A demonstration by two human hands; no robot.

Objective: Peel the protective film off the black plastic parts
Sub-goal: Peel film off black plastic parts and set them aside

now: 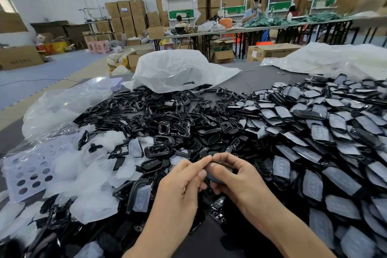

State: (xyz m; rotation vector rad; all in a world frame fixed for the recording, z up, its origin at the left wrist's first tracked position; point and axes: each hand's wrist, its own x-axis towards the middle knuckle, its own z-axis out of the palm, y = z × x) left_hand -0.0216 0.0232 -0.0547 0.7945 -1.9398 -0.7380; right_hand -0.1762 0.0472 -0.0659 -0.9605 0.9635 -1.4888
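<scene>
Both hands meet low in the middle of the view over one black plastic part [217, 170]. My right hand [240, 178] grips the part from the right, fingers curled round it. My left hand [184, 180] pinches at the part's upper left edge with thumb and forefinger. Whether film is between those fingers cannot be made out. A broad heap of black parts with whitish film [326, 138] covers the table's right side. Bare black frames [167, 115] lie heaped in the middle.
Peeled pieces of film [92, 190] pile up at the left with a lilac perforated sheet [31, 169]. Clear plastic bags [178, 71] lie at the back of the grey table [259, 77]. Beyond are people at long tables and stacked cardboard boxes.
</scene>
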